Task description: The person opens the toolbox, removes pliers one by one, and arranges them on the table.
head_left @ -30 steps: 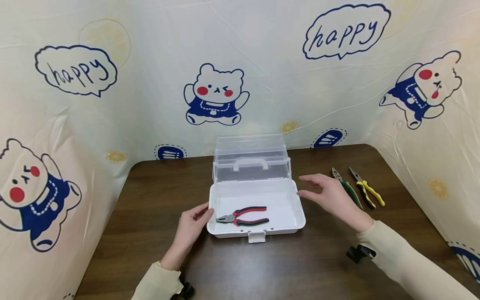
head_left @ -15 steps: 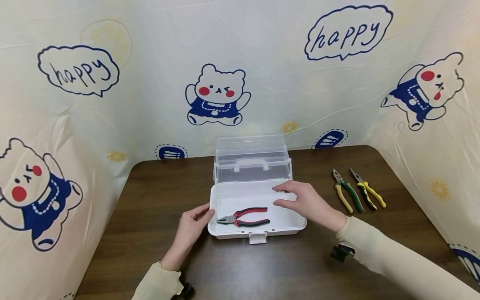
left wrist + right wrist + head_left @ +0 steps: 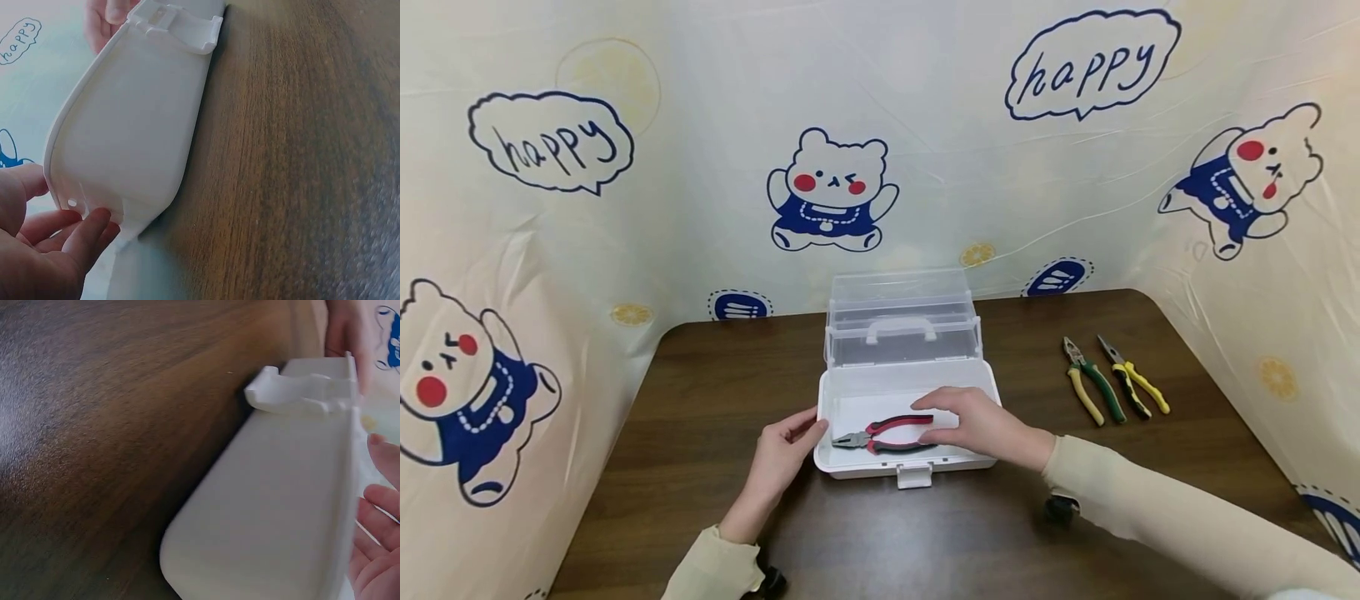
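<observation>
A white toolbox (image 3: 857,398) stands on the brown table with its clear lid (image 3: 898,289) tipped back. Inside lie combination pliers (image 3: 853,440) with red and black handles, their jaws toward the left wall. My left hand (image 3: 781,454) holds the box's left end, thumb at the rim; the left wrist view shows the fingers against the outer wall (image 3: 125,112). Over the right part of the box is my right hand (image 3: 981,425), thumb and fingers spread around the pliers' handle ends. In the right wrist view, part of the right hand (image 3: 381,544) shows beyond the box's rim.
Green-and-cream handled pliers (image 3: 1097,389) and yellow-and-black needle-nose pliers (image 3: 1131,383) lie on the table (image 3: 715,375) at the right. A white latch (image 3: 913,476) hangs at the box's front. Printed cloth (image 3: 955,167) surrounds the table's back and sides.
My right hand has moved left from beside the box's right rim, into the box and down to the pliers' handles. The left hand stays at the left end.
</observation>
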Motion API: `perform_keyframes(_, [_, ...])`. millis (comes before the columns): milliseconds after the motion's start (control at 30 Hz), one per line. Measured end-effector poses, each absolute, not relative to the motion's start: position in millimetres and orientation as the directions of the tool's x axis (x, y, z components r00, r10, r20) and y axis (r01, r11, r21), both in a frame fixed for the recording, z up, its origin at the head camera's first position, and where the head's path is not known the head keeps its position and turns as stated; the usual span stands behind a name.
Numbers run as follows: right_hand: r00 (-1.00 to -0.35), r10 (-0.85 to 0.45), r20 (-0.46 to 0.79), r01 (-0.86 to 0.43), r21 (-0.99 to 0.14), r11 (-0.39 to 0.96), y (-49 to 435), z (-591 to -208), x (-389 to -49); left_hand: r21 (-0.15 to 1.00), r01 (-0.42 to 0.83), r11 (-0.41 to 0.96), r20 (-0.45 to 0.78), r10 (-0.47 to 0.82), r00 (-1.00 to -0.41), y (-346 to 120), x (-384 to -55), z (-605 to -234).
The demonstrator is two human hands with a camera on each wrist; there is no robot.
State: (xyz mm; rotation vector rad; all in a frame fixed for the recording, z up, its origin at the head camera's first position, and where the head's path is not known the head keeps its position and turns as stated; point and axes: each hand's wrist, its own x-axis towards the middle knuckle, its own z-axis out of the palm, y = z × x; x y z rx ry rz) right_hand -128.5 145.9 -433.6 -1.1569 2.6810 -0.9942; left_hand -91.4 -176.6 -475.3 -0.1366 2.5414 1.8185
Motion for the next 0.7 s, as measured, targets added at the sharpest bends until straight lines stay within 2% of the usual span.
perform_keyframes(133, [-0.706, -0.694, 0.141, -0.626, -0.581, 0.52, 140, -441, -131, 0.94, -0.073, 0.333, -0.055, -0.063, -0.997, -177, -91, -475])
perform_keyframes(400, [-0.662, -0.736, 0.142, -0.66, -0.575, 0.484, 130, -454, -135, 0.939, -0.084, 0.334, -0.066, -0.063, -0.996, -177, -88, -477])
perform_keyframes(700, [-0.679, -0.729, 0.081, -0.631, -0.573, 0.524, 117, -458, -141, 0.942, -0.08, 0.325, -0.063, -0.062, -0.996, -178, -90, -476])
